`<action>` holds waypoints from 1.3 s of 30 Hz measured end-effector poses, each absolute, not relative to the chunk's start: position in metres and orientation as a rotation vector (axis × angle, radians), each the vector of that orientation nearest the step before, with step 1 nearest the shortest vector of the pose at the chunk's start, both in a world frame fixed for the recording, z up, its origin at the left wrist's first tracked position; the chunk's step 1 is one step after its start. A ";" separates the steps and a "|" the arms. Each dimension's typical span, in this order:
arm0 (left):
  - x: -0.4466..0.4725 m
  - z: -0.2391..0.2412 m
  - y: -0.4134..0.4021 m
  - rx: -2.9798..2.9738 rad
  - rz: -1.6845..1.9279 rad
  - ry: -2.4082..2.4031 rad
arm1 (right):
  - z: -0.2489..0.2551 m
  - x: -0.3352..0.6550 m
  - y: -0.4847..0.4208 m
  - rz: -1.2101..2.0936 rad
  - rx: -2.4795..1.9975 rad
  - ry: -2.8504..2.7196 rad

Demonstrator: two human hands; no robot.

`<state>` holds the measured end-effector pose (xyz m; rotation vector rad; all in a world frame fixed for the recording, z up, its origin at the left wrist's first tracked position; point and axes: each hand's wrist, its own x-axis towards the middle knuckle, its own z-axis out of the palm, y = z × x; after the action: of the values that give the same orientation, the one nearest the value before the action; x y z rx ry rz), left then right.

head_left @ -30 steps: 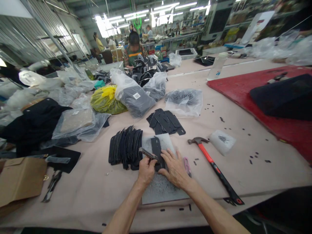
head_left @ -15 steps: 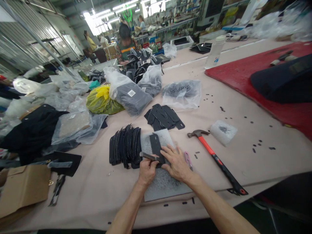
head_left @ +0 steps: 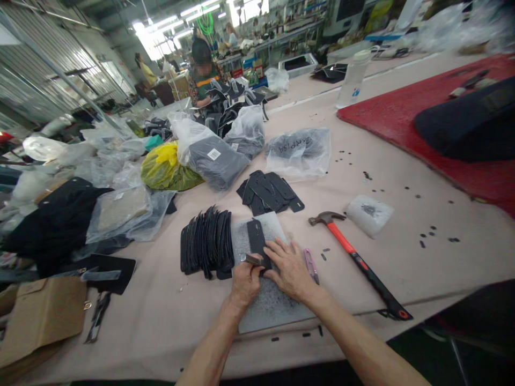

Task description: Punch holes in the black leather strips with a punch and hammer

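Note:
My left hand is closed around a metal hole punch, which lies slanted over a black strap piece. The punch's tip is at the strap's near end, partly hidden by my fingers. My right hand lies spread, its fingers pressing on the strap's right edge. Under both is a grey-white board with a worn, speckled surface. Left of the board stands a tight row of black strap pieces. A loose pile of similar flat pieces lies beyond it.
A claw hammer with an orange-black handle and pink thread snips lie to the right. Beyond the hammer is a white wrapped roll. Filled plastic bags stand farther back. A cardboard box sits at left. Someone sits across the table.
My left hand has shifted slightly right and turned, so the punch looks shorter and its free end is nearer the strap. My right hand stays on the strap. The view has tilted a little.

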<state>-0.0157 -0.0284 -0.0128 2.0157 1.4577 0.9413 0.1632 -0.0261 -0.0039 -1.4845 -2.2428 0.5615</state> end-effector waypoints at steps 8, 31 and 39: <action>-0.010 -0.017 -0.031 2.092 0.991 1.490 | -0.003 0.162 -0.029 0.540 -1.465 -2.245; -0.009 -0.015 -0.035 1.967 0.883 1.523 | 0.039 0.284 -0.051 1.625 -1.761 -0.811; -0.009 -0.013 -0.035 2.004 0.892 1.496 | 0.140 0.250 -0.078 0.421 -1.580 -1.912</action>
<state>-0.0087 -0.0350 -0.0128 2.0036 1.4964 0.8919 0.2499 -0.0779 0.1396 -1.5797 -1.9120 0.4214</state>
